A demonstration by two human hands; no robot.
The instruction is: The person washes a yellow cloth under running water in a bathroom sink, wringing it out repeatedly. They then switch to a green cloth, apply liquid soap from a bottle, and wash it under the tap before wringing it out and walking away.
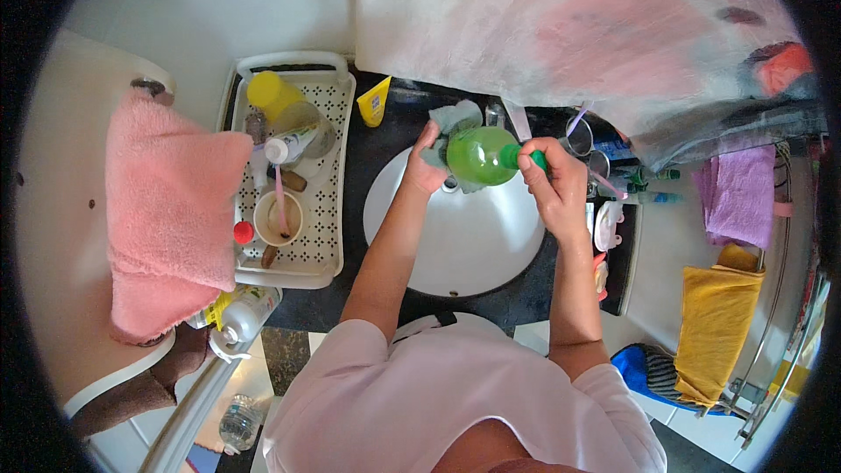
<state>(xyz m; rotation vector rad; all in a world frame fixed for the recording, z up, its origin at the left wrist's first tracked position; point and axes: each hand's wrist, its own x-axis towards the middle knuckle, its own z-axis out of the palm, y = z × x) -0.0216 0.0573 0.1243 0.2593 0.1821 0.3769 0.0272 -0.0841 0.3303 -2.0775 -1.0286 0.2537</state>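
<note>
Green bottle [473, 158], head view: over sink [473, 250], right hand [558, 191] fingers gripping its neck [509, 156]; left hand [424, 165] at grey cloth [455, 115] against it, fingers hidden, can't tell grip. Could drop if slick or neck-hold loosens.

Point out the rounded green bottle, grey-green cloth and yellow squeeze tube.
Rounded green bottle [479, 156]: head view, on its body.
Grey-green cloth [457, 115]: head view, upper part.
Yellow squeeze tube [374, 103]: head view, mid-body.

A green bottle [478, 158] is held sideways against grey cloth [457, 115].
</note>
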